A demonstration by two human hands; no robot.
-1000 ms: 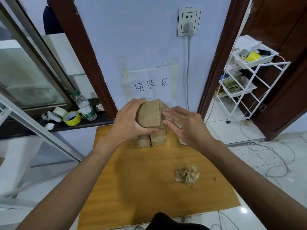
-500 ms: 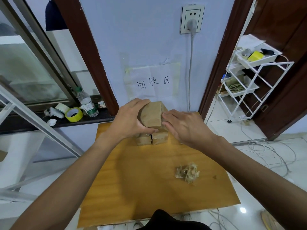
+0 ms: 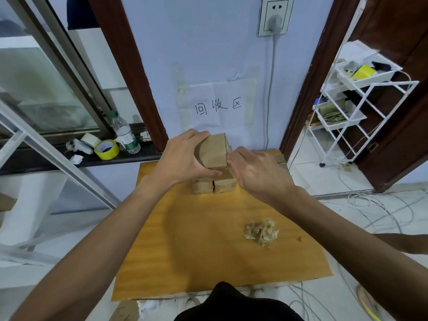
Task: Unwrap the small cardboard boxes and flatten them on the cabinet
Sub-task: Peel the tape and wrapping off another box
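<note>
Brown cardboard box (image 3: 214,150) stays gripped in left hand (image 3: 183,158); right hand (image 3: 257,174), fingers curled, slid to its edge, grip unclear.

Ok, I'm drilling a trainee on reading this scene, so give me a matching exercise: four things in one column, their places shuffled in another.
Things:
1. held box
2. tape wad
3. yellow tape roll
4. plug

Places:
A. on the window ledge
B. in the wall socket
C. gripped by the left hand
D. loose on the cabinet top

Pairs: 1-C, 2-D, 3-A, 4-B.
</note>
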